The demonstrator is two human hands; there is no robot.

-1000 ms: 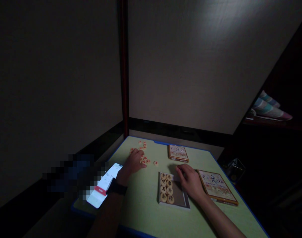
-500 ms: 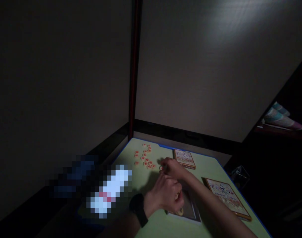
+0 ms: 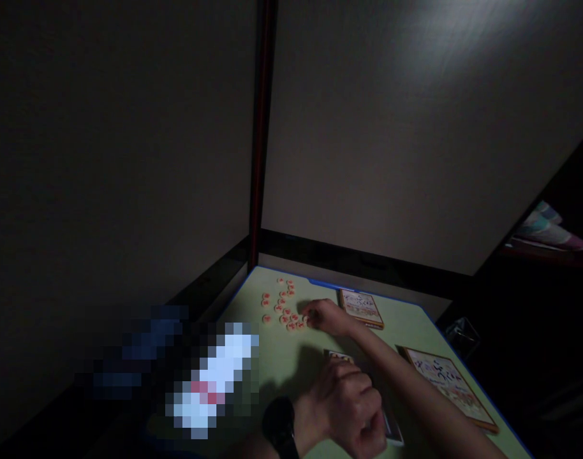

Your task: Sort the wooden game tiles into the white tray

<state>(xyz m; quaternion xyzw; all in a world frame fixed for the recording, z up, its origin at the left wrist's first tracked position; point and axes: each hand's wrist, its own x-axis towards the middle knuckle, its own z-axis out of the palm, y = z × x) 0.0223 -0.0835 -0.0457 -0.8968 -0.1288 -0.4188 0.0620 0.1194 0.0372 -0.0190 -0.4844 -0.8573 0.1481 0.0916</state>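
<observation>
Round xiangqi pieces [image 3: 286, 312] with red characters lie in a loose cluster on the far left of the pale green table. At the near right side of this cluster, my right hand [image 3: 326, 317] has its fingertips bent down on a xiangqi piece [image 3: 306, 320]. My left hand [image 3: 351, 408], with a dark watch at the wrist, is curled into a fist above an open box [image 3: 394, 430]. Most of that box is covered by the fist, with a few tan pieces [image 3: 342, 358] showing at its far end. What the fist encloses is hidden.
Two printed flat boxes lie on the table [image 3: 243, 376]: a box [image 3: 361, 307] near the back edge and another box [image 3: 451, 386] on the right. A blurred-out bright patch [image 3: 217, 376] is at the left. Walls meet behind the table. A bin [image 3: 462, 338] stands beyond its right edge.
My left hand has moved nearer and right, over the box. My right hand has shifted slightly left, bringing a red-marked piece against the cluster. The tan piece seen in the left fist no longer shows.
</observation>
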